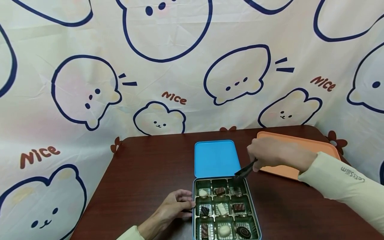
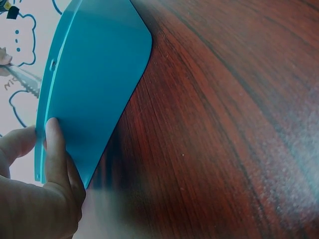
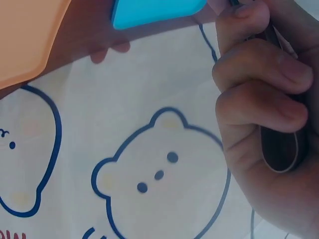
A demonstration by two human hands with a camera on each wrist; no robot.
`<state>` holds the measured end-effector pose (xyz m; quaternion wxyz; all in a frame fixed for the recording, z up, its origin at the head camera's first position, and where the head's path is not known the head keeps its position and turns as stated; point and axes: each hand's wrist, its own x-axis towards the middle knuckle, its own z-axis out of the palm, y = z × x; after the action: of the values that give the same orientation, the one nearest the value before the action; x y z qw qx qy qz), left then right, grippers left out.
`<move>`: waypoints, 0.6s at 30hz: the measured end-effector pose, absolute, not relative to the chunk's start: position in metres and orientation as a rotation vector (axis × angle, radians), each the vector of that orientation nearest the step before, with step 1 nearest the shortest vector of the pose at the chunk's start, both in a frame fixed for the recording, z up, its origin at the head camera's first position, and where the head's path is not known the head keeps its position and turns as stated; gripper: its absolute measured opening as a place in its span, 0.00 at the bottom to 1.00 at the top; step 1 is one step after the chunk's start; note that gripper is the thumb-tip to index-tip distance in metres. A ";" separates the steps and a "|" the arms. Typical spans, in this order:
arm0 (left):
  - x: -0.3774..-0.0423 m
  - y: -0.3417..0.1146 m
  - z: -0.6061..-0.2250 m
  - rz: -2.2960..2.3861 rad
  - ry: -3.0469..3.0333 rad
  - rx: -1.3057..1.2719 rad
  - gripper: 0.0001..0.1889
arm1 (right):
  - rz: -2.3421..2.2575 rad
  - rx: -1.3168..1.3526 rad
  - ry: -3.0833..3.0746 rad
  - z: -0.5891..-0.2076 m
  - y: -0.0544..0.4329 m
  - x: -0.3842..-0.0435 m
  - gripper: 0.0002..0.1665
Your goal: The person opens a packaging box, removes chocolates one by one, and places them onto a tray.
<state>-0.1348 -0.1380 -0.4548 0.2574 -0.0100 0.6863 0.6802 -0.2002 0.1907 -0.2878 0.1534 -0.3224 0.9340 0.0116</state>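
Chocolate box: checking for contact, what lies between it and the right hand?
Head view: dark tongs, held in the right hand, reach toward the box.

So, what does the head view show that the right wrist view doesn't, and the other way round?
Only the head view: the left hand touching the side of the divided box, and the chocolates in its compartments.

Only the right wrist view: the rounded handle end of the black utensil, and the inner side of the right hand with its fingertips curled over that handle.

Both: part of the right hand and utensil, the blue lid, orange tray, brown tabletop and bear-print cloth.
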 end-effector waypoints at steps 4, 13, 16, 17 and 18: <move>-0.135 -0.138 -0.454 1.844 1.858 -0.023 0.24 | -0.016 -0.875 2.674 -0.277 0.202 -0.207 0.11; -0.135 -0.138 -0.455 1.848 1.855 -0.026 0.24 | -0.117 -0.692 2.658 -0.273 0.237 -0.238 0.09; -0.135 -0.138 -0.455 1.848 1.854 -0.026 0.24 | -0.131 -0.658 2.679 -0.277 0.252 -0.250 0.10; -0.135 -0.138 -0.455 1.848 1.854 -0.026 0.24 | -0.135 -0.643 2.689 -0.278 0.257 -0.254 0.09; -0.135 -0.138 -0.455 1.849 1.853 -0.025 0.24 | -0.138 -0.625 2.697 -0.280 0.262 -0.258 0.09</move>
<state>-0.1351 -0.1377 -0.4549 0.2589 -0.0092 0.6838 0.6821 -0.2583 0.2623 -0.2799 0.1837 -0.2216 0.9564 -0.0489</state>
